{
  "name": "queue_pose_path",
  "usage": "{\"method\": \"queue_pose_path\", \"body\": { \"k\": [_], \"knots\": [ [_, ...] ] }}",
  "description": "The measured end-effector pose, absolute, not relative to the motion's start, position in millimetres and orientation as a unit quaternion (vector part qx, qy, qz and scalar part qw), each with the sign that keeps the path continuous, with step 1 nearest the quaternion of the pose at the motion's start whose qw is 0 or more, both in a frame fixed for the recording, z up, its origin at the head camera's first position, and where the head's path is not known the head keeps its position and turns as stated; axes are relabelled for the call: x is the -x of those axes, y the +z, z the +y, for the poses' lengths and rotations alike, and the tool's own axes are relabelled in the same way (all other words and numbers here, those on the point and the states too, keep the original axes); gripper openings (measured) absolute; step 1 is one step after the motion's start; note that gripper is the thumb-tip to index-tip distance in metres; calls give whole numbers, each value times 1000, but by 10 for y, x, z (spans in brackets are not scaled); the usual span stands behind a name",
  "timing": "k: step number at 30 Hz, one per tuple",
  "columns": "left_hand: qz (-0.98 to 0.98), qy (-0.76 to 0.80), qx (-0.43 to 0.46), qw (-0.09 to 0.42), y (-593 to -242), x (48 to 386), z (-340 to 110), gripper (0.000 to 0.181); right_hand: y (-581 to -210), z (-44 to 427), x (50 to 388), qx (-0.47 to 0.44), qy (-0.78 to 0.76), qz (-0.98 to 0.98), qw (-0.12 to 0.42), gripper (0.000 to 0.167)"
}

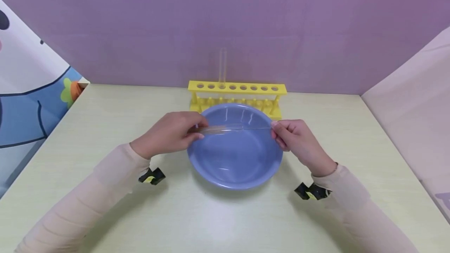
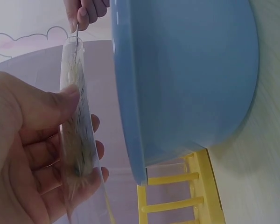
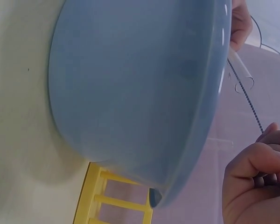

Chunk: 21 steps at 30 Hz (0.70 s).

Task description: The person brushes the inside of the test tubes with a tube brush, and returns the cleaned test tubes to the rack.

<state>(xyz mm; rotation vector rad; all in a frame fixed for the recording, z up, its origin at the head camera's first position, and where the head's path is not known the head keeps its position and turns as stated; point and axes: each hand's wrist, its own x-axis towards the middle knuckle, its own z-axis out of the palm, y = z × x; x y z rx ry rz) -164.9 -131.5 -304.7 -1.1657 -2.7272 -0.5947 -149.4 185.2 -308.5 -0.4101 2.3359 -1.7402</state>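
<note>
Over the blue basin (image 1: 235, 159), my left hand (image 1: 172, 132) holds a clear glass test tube (image 1: 230, 127) lying nearly level. In the left wrist view the thumb presses one side of the tube and the fingers curl behind it. Inside it is a test tube brush, its bristles (image 2: 78, 149) showing through the glass. The brush's twisted wire handle (image 3: 248, 101) runs out of the tube's mouth. My right hand (image 1: 300, 139) pinches the outer end of that wire above the basin's right rim.
Behind the basin stands a yellow test tube rack (image 1: 242, 87) with a row of holes. One upright clear tube (image 1: 223, 65) sits in it, left of the middle. A purple backdrop (image 1: 225, 18) rises behind the pale table (image 1: 225, 221).
</note>
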Motion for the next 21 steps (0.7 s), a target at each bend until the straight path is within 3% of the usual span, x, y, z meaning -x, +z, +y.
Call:
{"method": "queue_pose_path", "body": {
  "k": [21],
  "knots": [
    [-901,-201,380,55,-3067,1657,-1251,19,-3121,1744,1523,157,-583,790,103,39]
  ]
}}
